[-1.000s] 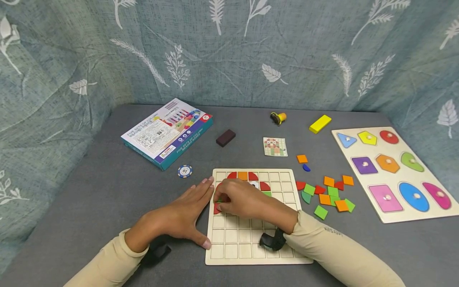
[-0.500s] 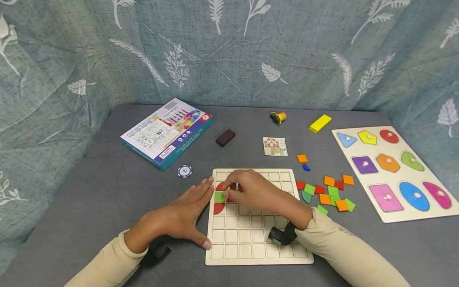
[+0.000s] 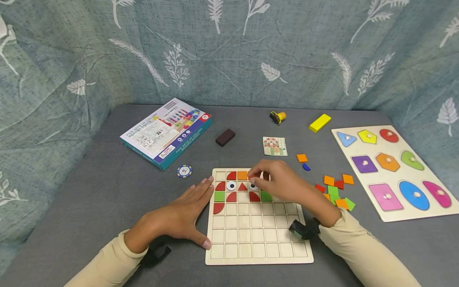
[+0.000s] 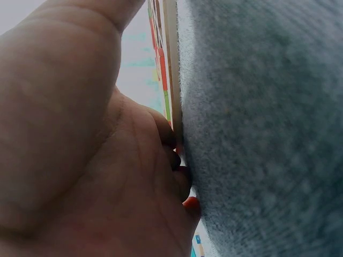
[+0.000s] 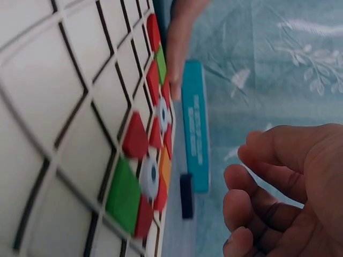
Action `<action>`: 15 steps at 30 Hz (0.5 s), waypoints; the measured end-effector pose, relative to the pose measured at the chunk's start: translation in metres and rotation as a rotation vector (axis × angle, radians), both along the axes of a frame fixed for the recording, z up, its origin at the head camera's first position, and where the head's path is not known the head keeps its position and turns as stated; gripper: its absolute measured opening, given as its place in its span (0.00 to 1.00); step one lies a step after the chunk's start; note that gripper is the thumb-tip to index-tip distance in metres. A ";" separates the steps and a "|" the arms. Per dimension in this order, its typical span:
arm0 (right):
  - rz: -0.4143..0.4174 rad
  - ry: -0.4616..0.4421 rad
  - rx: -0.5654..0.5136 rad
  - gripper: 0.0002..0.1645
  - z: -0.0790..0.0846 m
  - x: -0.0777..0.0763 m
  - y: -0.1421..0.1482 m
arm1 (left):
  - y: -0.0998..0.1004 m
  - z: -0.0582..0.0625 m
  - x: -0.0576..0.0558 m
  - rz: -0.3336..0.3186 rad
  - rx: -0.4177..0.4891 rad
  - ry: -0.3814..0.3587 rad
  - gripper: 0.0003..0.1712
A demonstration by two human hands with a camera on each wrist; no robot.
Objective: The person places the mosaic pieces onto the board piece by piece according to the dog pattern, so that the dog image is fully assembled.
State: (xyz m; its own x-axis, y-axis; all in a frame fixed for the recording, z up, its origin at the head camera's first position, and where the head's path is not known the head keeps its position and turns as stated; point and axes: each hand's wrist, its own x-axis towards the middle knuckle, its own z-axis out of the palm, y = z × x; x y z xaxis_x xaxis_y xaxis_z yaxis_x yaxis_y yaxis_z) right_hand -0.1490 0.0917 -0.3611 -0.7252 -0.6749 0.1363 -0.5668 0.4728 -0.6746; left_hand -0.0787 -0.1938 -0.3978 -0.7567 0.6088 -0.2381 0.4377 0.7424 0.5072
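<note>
A pale wooden grid board (image 3: 244, 234) lies in front of me, its upper cells filled with red quarter-circles, green squares (image 3: 219, 196), an orange square (image 3: 242, 175), a red triangle (image 3: 242, 187) and two round eye tiles (image 3: 231, 185). My left hand (image 3: 184, 211) is spread along the board's left edge, thumb near the lower corner and fingertips at the upper one. Above the upper right rows hovers my right hand (image 3: 283, 181), fingers loosely bent. In the right wrist view nothing shows between its fingers (image 5: 268, 155). It hides some tiles on that side.
Loose tiles (image 3: 332, 191) lie right of the board, near a knob shape puzzle (image 3: 371, 187). Behind stand a small pattern card (image 3: 275, 146), dark block (image 3: 225, 137), yellow block (image 3: 320, 123) and yellow-black item (image 3: 278, 117). A poker chip (image 3: 184, 171) and flat box (image 3: 166, 133) are left.
My right hand has moved from the board's left column to the upper right, uncovering the green square and red quarter-circles on the left. My left hand has stayed still.
</note>
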 end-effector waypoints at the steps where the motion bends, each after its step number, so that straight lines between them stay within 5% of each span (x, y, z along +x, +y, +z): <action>1: -0.003 0.008 -0.006 0.07 0.000 -0.001 0.004 | 0.000 0.000 0.000 0.001 0.000 -0.001 0.80; 15: -0.114 -0.002 0.040 0.10 -0.002 -0.009 0.052 | -0.001 0.000 0.001 -0.004 0.006 -0.003 0.80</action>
State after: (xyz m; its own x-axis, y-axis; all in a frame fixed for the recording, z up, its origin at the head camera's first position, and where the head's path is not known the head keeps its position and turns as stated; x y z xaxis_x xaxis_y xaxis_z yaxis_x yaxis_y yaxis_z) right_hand -0.1575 0.1433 -0.3629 -0.7978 -0.5929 0.1092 -0.5065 0.5610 -0.6548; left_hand -0.0779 -0.1947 -0.3978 -0.7537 0.6132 -0.2366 0.4390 0.7376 0.5130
